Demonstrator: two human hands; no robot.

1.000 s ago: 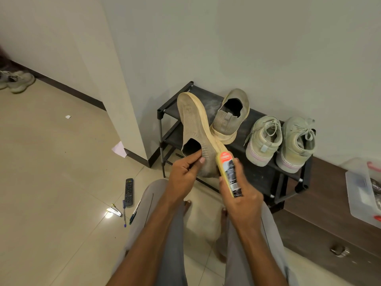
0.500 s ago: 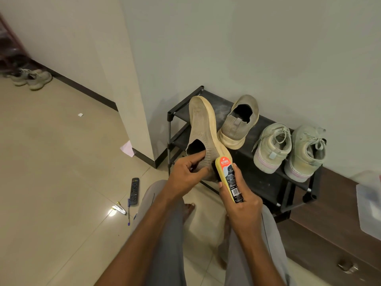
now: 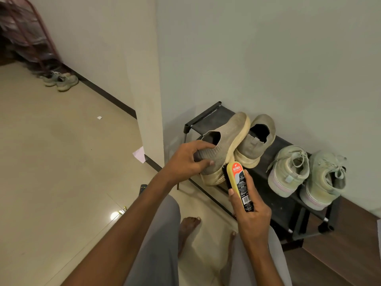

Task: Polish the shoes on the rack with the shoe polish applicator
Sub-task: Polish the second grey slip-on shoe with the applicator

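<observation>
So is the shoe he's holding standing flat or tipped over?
Tipped. The left hand holds the shoe on its side, sole edge facing right.

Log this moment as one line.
left hand holds slip-on shoe | right hand holds polish applicator | sponge at sole

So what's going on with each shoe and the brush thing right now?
held slip-on shoe: tipped on its side, gripped at the heel by the left hand
polish applicator: upright in the right hand, touching that shoe's sole
second slip-on shoe: on the rack
two lace-up sneakers: on the rack, side by side
</observation>
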